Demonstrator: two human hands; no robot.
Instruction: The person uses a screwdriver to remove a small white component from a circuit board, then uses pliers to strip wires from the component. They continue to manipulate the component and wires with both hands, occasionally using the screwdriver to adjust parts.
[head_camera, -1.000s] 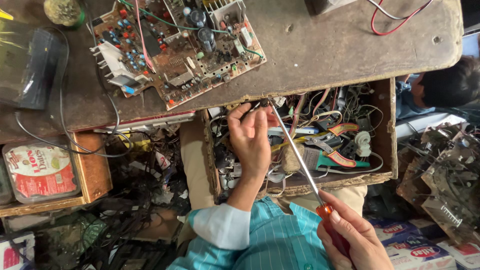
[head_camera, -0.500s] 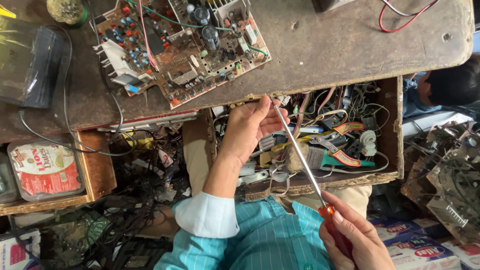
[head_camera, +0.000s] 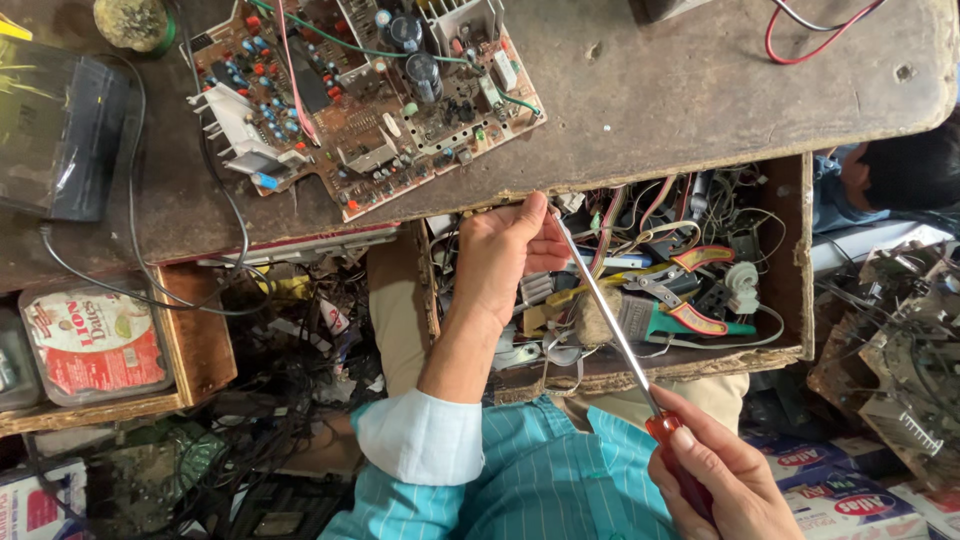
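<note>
— Now, where is the screwdriver (head_camera: 610, 330)?
— Its red handle sits gripped in the right hand (head_camera: 720, 480), near right; the left hand (head_camera: 505, 255) pinches the shaft's tip over the open drawer (head_camera: 790, 250), below the circuit board (head_camera: 370, 95) on the tabletop (head_camera: 650, 90).

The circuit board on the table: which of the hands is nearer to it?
Left. The left hand is at the drawer's top edge, just below the circuit board; the right hand is low, holding the screwdriver handle.
</note>
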